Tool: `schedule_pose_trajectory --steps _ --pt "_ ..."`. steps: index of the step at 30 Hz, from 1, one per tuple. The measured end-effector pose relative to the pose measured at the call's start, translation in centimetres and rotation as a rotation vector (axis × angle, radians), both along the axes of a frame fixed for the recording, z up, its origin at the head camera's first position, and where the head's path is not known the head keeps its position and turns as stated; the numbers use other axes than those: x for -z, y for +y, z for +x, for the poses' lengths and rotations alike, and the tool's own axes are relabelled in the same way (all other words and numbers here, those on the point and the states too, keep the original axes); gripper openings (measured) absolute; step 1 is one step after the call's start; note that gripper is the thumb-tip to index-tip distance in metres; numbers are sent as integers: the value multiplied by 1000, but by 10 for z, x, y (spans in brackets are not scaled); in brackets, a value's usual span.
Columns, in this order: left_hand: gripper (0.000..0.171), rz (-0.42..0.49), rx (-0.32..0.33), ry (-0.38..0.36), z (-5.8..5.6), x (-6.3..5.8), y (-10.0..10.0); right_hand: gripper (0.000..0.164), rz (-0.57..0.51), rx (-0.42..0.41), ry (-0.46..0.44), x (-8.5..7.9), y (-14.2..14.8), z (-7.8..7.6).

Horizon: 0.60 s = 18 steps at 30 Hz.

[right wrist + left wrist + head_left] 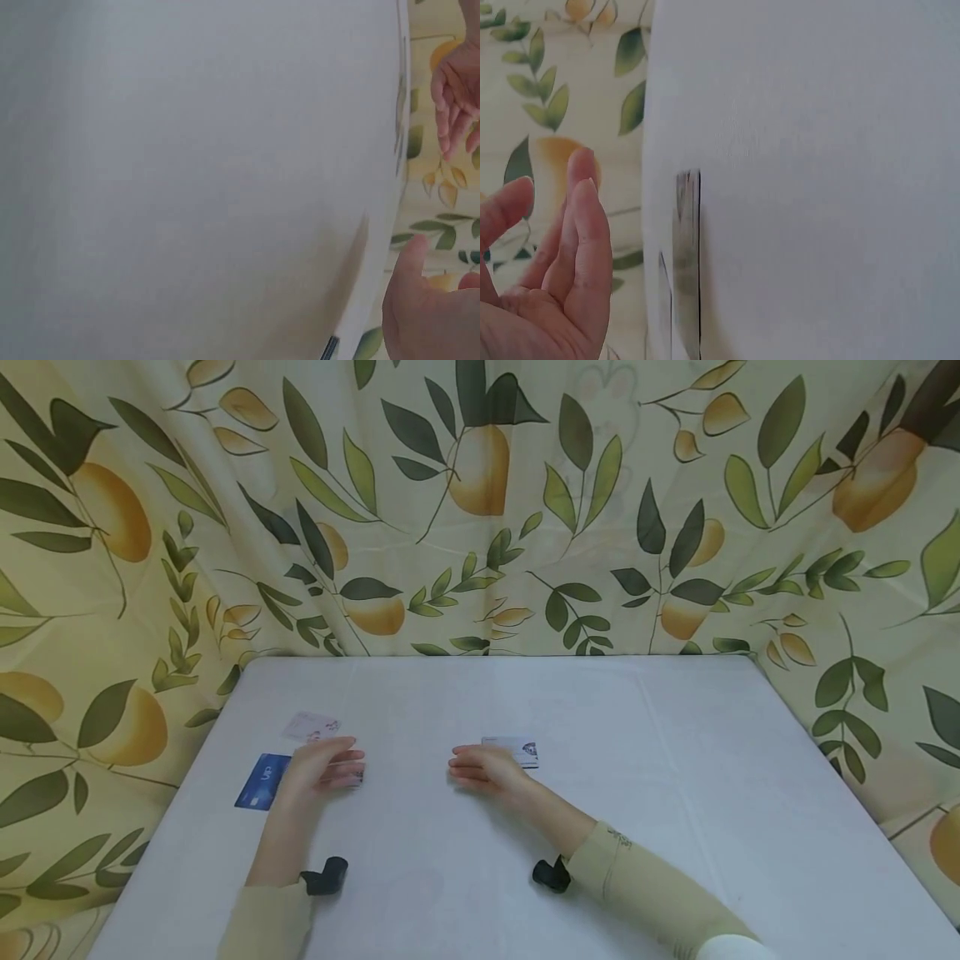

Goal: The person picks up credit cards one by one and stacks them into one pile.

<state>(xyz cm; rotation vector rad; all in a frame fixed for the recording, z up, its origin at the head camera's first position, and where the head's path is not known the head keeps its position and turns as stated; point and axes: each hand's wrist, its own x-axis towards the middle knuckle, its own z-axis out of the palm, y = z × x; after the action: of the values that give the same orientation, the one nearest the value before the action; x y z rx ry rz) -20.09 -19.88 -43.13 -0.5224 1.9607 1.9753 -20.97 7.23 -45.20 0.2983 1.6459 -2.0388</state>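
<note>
My left hand (318,766) hovers over the left part of the table, beside a blue card (260,783) lettered VIP and just in front of a pale card with pinkish print (306,725). Beneath its fingers, part of another card (358,779) peeks out. The left wrist view shows this hand (562,277) with loosely bent fingers and nothing in them; a card (687,255) lies past it, seen nearly edge-on. Nearer the middle is my right hand (491,770), in front of a white card with dark print (517,750), which it partly hides. No held object shows in the right hand (431,315).
A white cloth covers the table (420,843). Behind it and at both sides hangs a curtain (525,552) with fruit and leaf print. Black wrist cameras (327,877) sit at both cuffs.
</note>
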Motion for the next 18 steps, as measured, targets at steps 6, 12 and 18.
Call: schedule_pose_trajectory --steps 6,12,18 --pt "53 -6 -74 -41 8 -2 -21 37 -52 -33 -20 0 -18 5" --pt "56 -47 -70 -27 14 0 -40 36 -64 -58 -26 2 -38 8" --pt "56 -92 -61 -15 17 3 -51 38 -67 -88 -1 7 -56 10"
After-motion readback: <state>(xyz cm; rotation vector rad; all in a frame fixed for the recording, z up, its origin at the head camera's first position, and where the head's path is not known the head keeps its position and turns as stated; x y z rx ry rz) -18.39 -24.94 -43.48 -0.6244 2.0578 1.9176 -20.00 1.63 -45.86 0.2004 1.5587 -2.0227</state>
